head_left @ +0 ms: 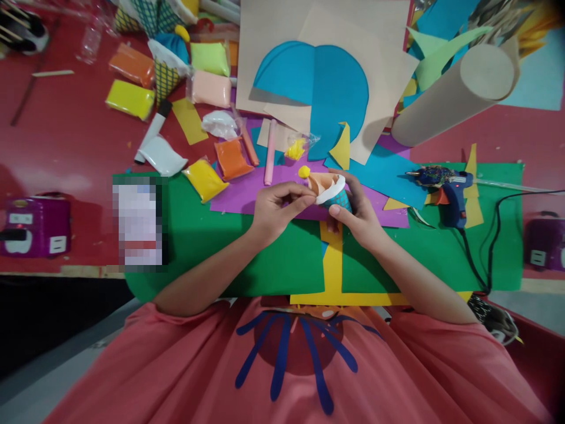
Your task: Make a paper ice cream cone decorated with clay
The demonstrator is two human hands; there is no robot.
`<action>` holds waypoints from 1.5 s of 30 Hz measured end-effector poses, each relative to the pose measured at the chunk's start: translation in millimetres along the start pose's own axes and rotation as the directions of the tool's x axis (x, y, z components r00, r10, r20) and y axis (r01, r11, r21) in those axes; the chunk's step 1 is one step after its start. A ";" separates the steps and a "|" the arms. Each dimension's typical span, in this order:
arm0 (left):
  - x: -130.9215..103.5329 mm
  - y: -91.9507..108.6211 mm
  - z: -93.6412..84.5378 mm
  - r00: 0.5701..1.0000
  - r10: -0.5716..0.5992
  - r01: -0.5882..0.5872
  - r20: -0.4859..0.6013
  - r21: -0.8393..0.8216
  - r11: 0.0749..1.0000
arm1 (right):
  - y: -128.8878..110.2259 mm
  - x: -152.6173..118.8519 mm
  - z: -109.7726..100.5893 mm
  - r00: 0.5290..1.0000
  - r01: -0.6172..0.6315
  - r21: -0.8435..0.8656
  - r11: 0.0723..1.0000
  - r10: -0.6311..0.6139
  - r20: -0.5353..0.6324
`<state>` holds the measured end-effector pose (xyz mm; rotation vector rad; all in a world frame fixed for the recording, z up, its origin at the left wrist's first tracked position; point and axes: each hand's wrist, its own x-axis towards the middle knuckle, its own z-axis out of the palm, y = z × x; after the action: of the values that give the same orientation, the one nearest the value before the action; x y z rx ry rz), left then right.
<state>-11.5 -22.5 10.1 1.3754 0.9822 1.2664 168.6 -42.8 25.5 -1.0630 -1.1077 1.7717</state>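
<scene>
A small craft ice cream cone [338,203] is tilted between my hands, its blue-green side marked with a dark grid. White clay rims its mouth, a peach-coloured swirl fills it, and a yellow ball [304,172] sits at the swirl's tip. My right hand [356,212] wraps round the cone, thumb in front. With thumb and finger pinched together, my left hand [282,209] grips the edge where the peach swirl meets the white rim. Its fingertips partly hide that spot. Purple sheet [238,197] and green sheet [273,259] lie beneath.
Clay packets, including an orange one [233,159], lie left of centre near a finished-looking cone [168,73]. A blue glue gun [454,200] with a cable rests at right. A cardboard tube [441,103] stands behind it. A blurred-out rectangle [139,224] lies at left.
</scene>
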 end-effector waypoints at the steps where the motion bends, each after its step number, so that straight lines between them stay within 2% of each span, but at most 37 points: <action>1: -0.2 0.3 -0.2 1.000 0.027 -0.027 -0.002 0.023 0.999 | 0.3 0.3 -0.2 1.000 -0.023 0.026 0.999 0.023 0.016; 4: -1.4 1.3 -1.0 0.983 0.186 -0.182 -0.012 0.139 0.973 | 2.0 1.7 -0.3 0.994 -0.097 0.127 0.987 0.091 0.053; 7: -3.2 1.7 -1.6 0.924 0.383 -0.366 0.010 0.322 0.873 | 3.7 2.8 1.1 0.992 -0.121 0.203 0.972 0.109 0.069; 10: -5.0 1.8 -2.4 0.883 0.465 -0.440 0.062 0.448 0.778 | 4.1 2.6 3.1 0.990 -0.134 0.236 0.962 0.116 0.085; 15: -6.3 2.5 -3.4 0.887 0.442 -0.441 0.132 0.525 0.728 | 2.4 1.2 4.6 0.989 -0.128 0.207 0.970 0.110 0.097; 18: -5.8 2.1 -2.8 0.869 0.472 -0.474 0.151 0.528 0.704 | 2.4 0.9 4.5 0.989 -0.127 0.190 0.974 0.110 0.101; 21: -5.5 0.5 -2.1 0.856 0.496 -0.496 0.143 0.495 0.713 | 4.0 1.0 4.5 0.990 -0.121 0.202 0.972 0.102 0.100; 24: -6.4 -1.6 -2.8 0.865 0.491 -0.468 0.106 0.528 0.709 | 5.5 1.0 4.5 0.993 -0.099 0.205 0.974 0.083 0.084; 27: -8.4 -3.2 -5.3 0.864 0.497 -0.431 0.077 0.624 0.652 | 5.8 0.7 4.5 0.996 -0.071 0.178 0.982 0.060 0.070; 29: -9.9 -3.9 -7.1 0.865 0.492 -0.428 0.100 0.661 0.617 | 5.8 0.6 4.3 0.997 -0.050 0.166 0.985 0.039 0.066; 33: -11.4 -3.6 -7.4 0.857 0.477 -0.484 0.197 0.624 0.613 | 6.3 0.8 3.5 0.998 -0.032 0.178 0.983 0.022 0.059; 37: -9.5 -1.3 -3.6 0.826 0.521 -0.543 0.215 0.549 0.635 | 5.9 1.4 3.1 0.998 -0.047 0.183 0.982 0.040 0.042; 40: -6.6 -0.1 -2.2 0.835 0.526 -0.526 0.162 0.515 0.676 | 4.7 1.6 3.4 0.998 -0.059 0.181 0.982 0.052 0.040; 43: -4.0 -1.1 -3.9 0.856 0.514 -0.467 0.054 0.505 0.725 | 3.6 1.5 3.8 0.994 -0.105 0.203 0.974 0.094 0.063; 45: -2.7 -2.5 -6.0 0.872 0.490 -0.432 0.026 0.515 0.741 | 3.1 1.5 4.0 0.988 -0.140 0.243 0.960 0.120 0.095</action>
<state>-17.6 -23.9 6.9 2.0810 1.1454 1.5249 163.9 -43.6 23.3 -0.9366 -0.8490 2.0122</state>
